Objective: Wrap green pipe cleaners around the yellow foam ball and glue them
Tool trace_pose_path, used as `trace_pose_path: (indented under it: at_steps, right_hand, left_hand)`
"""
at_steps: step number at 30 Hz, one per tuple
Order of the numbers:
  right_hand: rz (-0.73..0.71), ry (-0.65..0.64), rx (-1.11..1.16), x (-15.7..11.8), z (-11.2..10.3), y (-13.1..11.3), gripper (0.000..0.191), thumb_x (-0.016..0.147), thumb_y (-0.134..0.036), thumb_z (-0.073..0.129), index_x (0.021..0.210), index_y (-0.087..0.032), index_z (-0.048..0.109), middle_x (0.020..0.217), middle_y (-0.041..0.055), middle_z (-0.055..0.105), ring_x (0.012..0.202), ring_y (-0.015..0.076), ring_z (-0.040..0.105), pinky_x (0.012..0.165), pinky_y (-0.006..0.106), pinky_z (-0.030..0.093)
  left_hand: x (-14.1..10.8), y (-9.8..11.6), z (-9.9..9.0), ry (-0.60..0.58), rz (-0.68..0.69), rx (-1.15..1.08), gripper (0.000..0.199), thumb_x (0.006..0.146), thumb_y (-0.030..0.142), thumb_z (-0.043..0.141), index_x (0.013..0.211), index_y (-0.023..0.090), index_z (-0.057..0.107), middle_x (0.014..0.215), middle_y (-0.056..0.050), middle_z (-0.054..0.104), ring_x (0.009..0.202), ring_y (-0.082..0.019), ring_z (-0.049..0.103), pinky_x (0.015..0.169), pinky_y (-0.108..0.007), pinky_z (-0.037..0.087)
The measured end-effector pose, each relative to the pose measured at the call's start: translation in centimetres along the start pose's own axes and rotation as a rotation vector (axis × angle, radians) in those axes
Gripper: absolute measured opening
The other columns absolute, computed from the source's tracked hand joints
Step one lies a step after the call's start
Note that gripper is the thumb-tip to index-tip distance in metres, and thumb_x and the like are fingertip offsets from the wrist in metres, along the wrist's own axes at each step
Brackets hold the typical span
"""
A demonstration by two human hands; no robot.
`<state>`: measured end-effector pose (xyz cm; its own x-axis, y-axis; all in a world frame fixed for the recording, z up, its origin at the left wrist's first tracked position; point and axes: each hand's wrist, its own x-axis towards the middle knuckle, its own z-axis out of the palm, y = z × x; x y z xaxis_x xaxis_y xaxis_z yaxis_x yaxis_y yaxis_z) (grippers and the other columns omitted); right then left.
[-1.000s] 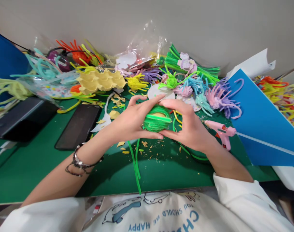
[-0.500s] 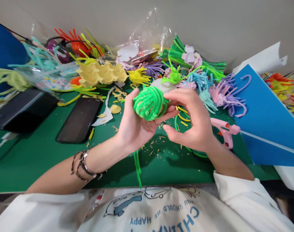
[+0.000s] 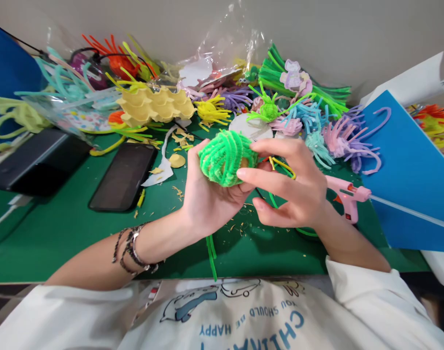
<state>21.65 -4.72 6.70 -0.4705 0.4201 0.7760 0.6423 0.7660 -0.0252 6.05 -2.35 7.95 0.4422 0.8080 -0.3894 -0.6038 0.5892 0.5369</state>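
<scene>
A round ball wound with bright green pipe cleaners (image 3: pixel 225 158) is held above the table, some tan material showing between the strands at its right side. My left hand (image 3: pixel 214 204) cups it from below and the left, thumb up along its side. With fingers spread and slightly bent, my right hand (image 3: pixel 294 182) touches the ball's right side at the fingertips; its thumb is apart from the ball. Green pipe cleaner lengths (image 3: pixel 211 257) lie below my left wrist. A pink glue gun (image 3: pixel 349 197) lies right of my right hand.
Behind my hands are a yellow egg-carton piece (image 3: pixel 156 104), bundled green pipe cleaners (image 3: pixel 302 82) and several colourful pipe-cleaner tufts. A phone (image 3: pixel 123 176) and a black box-like device (image 3: pixel 39 158) lie left. A blue board (image 3: pixel 418 180) stands right. Scraps litter the green table (image 3: pixel 61 243).
My right index and middle fingers have spread, with one fingertip now on the ball's front. The ball is turned slightly, showing more tan at its right. The view has shifted a little.
</scene>
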Motion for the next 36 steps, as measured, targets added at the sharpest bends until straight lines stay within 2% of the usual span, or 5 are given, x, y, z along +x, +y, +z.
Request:
trace_pose_path:
  at_steps: [11, 20, 26, 31, 36]
  right_hand:
    - [-0.047, -0.053, -0.084, 0.04, -0.26, -0.33, 0.035, 0.081, -0.031, 0.054, 0.116, -0.033, 0.059, 0.124, 0.0075, 0.057, 0.107, 0.0268, 0.061, 0.09, 0.051, 0.054]
    - [-0.021, -0.089, -0.038, 0.12, -0.18, -0.49, 0.036, 0.083, -0.031, 0.055, 0.119, -0.03, 0.062, 0.13, 0.0092, 0.056, 0.116, 0.0293, 0.06, 0.094, 0.052, 0.054]
    - [-0.006, -0.054, 0.074, 0.22, -0.26, 0.05, 0.035, 0.087, -0.031, 0.043, 0.116, -0.032, 0.062, 0.132, 0.0066, 0.056, 0.121, 0.0231, 0.059, 0.095, 0.051, 0.056]
    - [-0.046, -0.103, -0.012, 0.34, -0.53, -0.01, 0.033, 0.09, -0.033, 0.045, 0.117, -0.031, 0.063, 0.133, 0.0076, 0.057, 0.121, 0.0244, 0.058, 0.098, 0.049, 0.054]
    - [-0.054, -0.124, -0.053, 0.49, -0.65, -0.6, 0.033, 0.093, -0.031, 0.043, 0.119, -0.025, 0.062, 0.134, 0.0115, 0.056, 0.122, 0.0257, 0.057, 0.101, 0.048, 0.051]
  left_hand:
    - [0.05, -0.17, -0.61, -0.024, 0.082, 0.037, 0.034, 0.089, 0.051, 0.038, 0.081, 0.023, 0.056, 0.091, 0.002, 0.073, 0.121, -0.023, 0.061, 0.098, -0.035, 0.054]
    - [-0.18, 0.02, -0.24, -0.013, 0.052, 0.051, 0.042, 0.088, 0.056, 0.036, 0.079, 0.021, 0.057, 0.087, -0.003, 0.073, 0.113, -0.024, 0.066, 0.093, -0.033, 0.056]
    - [-0.13, 0.05, -0.27, -0.025, 0.098, 0.109, 0.052, 0.088, 0.061, 0.029, 0.083, 0.02, 0.061, 0.083, -0.005, 0.072, 0.115, -0.024, 0.064, 0.091, -0.033, 0.056]
    - [-0.11, 0.17, -0.35, 0.025, 0.098, -0.016, 0.048, 0.09, 0.057, 0.034, 0.081, 0.019, 0.063, 0.073, -0.002, 0.067, 0.101, -0.02, 0.067, 0.081, -0.027, 0.056]
    - [-0.05, 0.22, 0.0, 0.047, 0.104, -0.048, 0.041, 0.09, 0.051, 0.034, 0.08, 0.02, 0.058, 0.076, 0.0, 0.064, 0.107, -0.02, 0.066, 0.085, -0.026, 0.055]
